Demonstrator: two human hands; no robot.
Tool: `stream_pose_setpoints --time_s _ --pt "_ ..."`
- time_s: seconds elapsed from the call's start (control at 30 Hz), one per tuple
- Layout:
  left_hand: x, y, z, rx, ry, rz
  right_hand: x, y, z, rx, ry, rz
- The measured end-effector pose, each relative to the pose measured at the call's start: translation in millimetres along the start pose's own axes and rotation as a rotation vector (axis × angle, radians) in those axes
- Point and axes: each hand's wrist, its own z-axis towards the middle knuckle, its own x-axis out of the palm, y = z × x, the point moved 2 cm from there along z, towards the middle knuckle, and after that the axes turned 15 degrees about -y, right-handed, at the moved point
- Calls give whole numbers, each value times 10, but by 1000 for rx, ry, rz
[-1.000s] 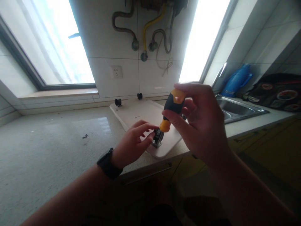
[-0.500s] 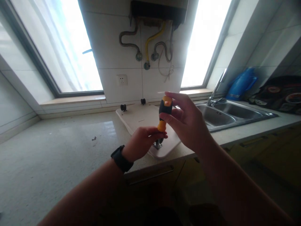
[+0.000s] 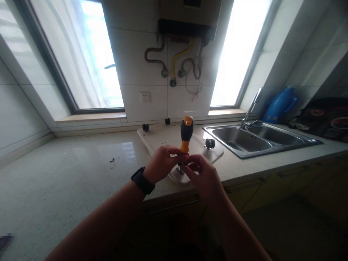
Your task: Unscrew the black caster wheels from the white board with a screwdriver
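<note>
A yellow and black screwdriver [image 3: 186, 132] stands upright, handle up, above the near corner of a white board [image 3: 154, 136]. My left hand [image 3: 164, 165], with a dark watch at the wrist, is closed on it just under the handle. Below, my right hand [image 3: 203, 174] has thumb and fingers pinched together close to the screwdriver's shaft; what lies between them is hidden. A metal caster plate [image 3: 179, 169] shows under the fingers at that corner. Black casters stand on the other corners: one at the right [image 3: 210, 143], one at the back left [image 3: 145, 127] and one at the back [image 3: 167, 121].
Small dark screws [image 3: 112, 160] lie on the speckled counter [image 3: 81, 181] to the left. A thin screw-like piece rests on the board. At the right are a double sink [image 3: 241, 139] with a tap [image 3: 248, 112], a blue jug [image 3: 280, 105] and a dark bag [image 3: 323, 114].
My right hand has left the screwdriver's handle and moved down beside its shaft. The left hand keeps its hold below the handle. The right caster has come into view.
</note>
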Motion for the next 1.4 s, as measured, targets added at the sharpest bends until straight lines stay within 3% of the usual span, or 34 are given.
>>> stream_pose_setpoints --time_s 0.1,0.2,0.3,0.43,0.67,0.77,0.9,0.97,1.03,1.17,1.23,1.3,1.4 --pt "-55 -55 12 93 -42 144 76 10 -3 -19 -50 -83" --pt "-136 -126 51 107 47 179 97 43 43 -31 -58 -101" --pt "-213 -252 120 95 128 -10 92 44 80 -38 -37 -96" --pt "-215 -406 274 53 153 -336 104 6 112 -27 -23 -70" --pt "-128 -406 531 -12 345 -529 95 -55 149 -25 -14 -44" --pt "-129 -367 537 7 268 -512 100 -69 138 -38 0 -29" --pt "-128 -317 485 11 -80 -412 132 -60 114 -52 12 -34" --pt "-128 -322 449 10 -193 -333 143 -51 109 -57 21 -40" --pt "-120 -359 420 12 -125 -305 143 -45 111 -60 26 -44" --pt "-135 -452 393 -48 164 -524 129 -48 125 -63 42 -41" --pt "-147 -463 407 -77 209 -587 119 -44 127 -60 56 -32" --pt "-131 -447 435 -63 182 -560 109 -28 122 -55 72 -22" --pt "-69 -417 475 -4 -54 -463 99 10 108 -42 100 -13"
